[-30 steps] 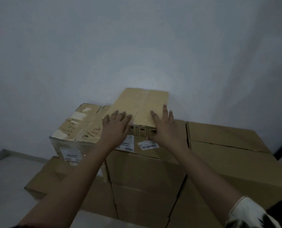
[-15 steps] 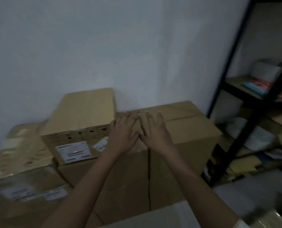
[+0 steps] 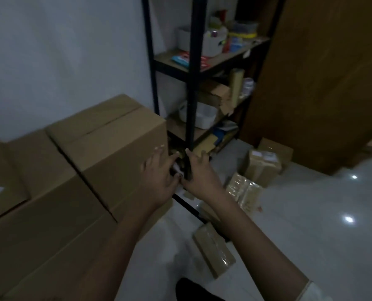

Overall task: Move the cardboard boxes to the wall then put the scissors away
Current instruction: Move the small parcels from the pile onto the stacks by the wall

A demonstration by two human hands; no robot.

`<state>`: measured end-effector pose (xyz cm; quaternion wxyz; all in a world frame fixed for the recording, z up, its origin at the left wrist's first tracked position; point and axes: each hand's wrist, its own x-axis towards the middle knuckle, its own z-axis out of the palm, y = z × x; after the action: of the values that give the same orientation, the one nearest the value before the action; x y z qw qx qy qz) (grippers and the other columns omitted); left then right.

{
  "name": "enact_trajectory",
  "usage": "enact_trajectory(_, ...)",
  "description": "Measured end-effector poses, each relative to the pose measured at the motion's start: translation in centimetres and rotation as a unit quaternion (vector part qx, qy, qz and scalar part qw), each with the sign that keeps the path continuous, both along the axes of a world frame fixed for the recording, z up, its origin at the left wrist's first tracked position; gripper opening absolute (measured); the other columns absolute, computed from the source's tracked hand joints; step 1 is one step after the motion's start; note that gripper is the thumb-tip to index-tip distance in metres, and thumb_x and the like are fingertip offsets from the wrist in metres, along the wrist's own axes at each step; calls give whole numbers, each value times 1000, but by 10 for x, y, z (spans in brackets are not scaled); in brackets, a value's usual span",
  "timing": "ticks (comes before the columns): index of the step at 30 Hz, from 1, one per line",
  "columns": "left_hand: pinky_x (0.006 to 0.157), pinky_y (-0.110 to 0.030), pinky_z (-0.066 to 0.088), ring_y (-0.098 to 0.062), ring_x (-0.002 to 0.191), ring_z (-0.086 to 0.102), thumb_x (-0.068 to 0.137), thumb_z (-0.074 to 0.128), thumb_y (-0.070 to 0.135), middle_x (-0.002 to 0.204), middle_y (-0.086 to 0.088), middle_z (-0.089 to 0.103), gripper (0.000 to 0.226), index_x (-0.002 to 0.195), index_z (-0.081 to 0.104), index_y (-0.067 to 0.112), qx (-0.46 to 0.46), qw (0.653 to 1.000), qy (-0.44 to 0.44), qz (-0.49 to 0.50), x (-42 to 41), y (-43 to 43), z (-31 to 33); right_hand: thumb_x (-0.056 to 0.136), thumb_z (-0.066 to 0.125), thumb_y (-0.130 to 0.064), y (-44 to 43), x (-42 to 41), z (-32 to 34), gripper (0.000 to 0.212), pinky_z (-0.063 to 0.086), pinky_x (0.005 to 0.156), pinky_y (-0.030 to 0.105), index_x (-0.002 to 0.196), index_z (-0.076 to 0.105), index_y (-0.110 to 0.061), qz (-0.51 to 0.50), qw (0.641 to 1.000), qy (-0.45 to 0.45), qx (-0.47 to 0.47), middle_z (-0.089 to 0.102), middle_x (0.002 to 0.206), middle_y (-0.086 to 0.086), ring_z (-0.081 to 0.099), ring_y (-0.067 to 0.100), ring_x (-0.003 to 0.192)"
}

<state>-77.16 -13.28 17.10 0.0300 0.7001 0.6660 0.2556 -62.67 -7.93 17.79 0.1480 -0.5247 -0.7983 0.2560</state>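
Big cardboard boxes [image 3: 107, 135] sat stacked vs. the wall [image 3: 61, 61]. Smaller parcels [image 3: 263, 166] lay on floor by rack [image 3: 190, 83], prob. still to move. Left hand [image 3: 159, 177] & right hand [image 3: 200, 172] were spread wide, empty. Scissors weren't visible.

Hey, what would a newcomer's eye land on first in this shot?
Both arms reach into the middle, the left hand and right hand open with fingers spread, by the front post of the black shelf rack. At left, large cardboard boxes stand stacked against the white wall. At right, small taped parcels lie scattered on the glossy floor.
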Motion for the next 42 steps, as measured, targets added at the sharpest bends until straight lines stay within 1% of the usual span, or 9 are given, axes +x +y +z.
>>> enact_trajectory(3, 96, -52, 34, -38, 133, 39, 83, 38, 46, 145, -20, 42, 61, 137, 53, 21, -21, 999, -26, -26, 46, 6, -7, 88, 65, -41, -8, 48, -7, 81, 45, 99, 41, 153, 20, -22, -28, 1000, 7, -10, 15, 153, 17, 36, 35, 133)
enact_trajectory(7, 93, -56, 39, -38, 125, 45, 83, 43, 43, 137, -21, 48, 58, 135, 53, 21, -42, 996, -8, -75, 103, 23, -20, 92, 61, -40, -9, 112, -14, 79, 38, 107, 45, 154, 15, -24, -66, 997, -7, -31, -2, 160, 20, 25, 40, 141)
enact_trajectory(11, 93, -53, 38, -28, 124, 36, 84, 44, 44, 137, -21, 48, 58, 135, 54, 18, -28, 995, -4, -100, 169, 46, -24, 91, 63, -38, 13, 180, -23, 86, 44, 102, 42, 156, 9, -26, -86, 995, -19, -37, -5, 161, 18, 28, 38, 142)
enact_trajectory(15, 94, -55, 38, -40, 128, 45, 85, 42, 47, 139, -19, 48, 59, 136, 54, 19, -53, 993, -6, -105, 227, 65, -30, 90, 64, -38, 34, 240, -29, 88, 45, 100, 42, 156, 7, -28, -79, 996, -31, -31, 1, 160, 18, 30, 38, 140)
enact_trajectory(18, 100, -55, 33, -38, 136, 37, 83, 41, 49, 148, -14, 40, 62, 139, 50, 22, -57, 994, 2, -99, 274, 77, -32, 89, 65, -40, 49, 289, -36, 89, 44, 101, 43, 155, 5, -31, -76, 996, -43, -31, -5, 161, 17, 29, 38, 141)
enact_trajectory(24, 111, -48, 19, -29, 147, 11, 84, 35, 54, 161, -2, 13, 71, 150, 30, 27, -135, 988, 10, -72, 349, 79, -51, 89, 65, -40, 63, 364, -44, 88, 26, 110, 54, 155, 8, -30, -75, 989, -129, -24, -3, 161, 15, 5, 40, 145)
enact_trajectory(28, 115, -46, 11, -28, 148, -1, 94, 51, 41, 162, 2, -6, 73, 154, 12, 29, -208, 974, 42, -85, 370, 86, -71, 89, 64, -41, 74, 390, -56, 88, 25, 111, 58, 155, 6, -34, -68, 988, -123, -57, -12, 162, 12, -2, 42, 146)
enact_trajectory(35, 115, -49, 12, -33, 148, -5, 94, 52, 45, 161, -2, -14, 81, 155, 4, 25, -267, 958, 71, -72, 403, 133, -88, 88, 65, -47, 106, 413, -86, 93, 26, 110, 55, 156, 4, -32, -22, 985, -162, -64, -14, 162, 12, 0, 41, 146)
enact_trajectory(42, 116, -50, 8, -34, 148, -8, 94, 53, 45, 161, -3, -16, 82, 155, 2, 25, -329, 944, 16, -22, 436, 205, -122, 94, 56, -43, 170, 437, -105, 84, 21, 114, 49, 156, 1, -31, 76, 964, -246, -59, -15, 162, 11, -5, 40, 148)
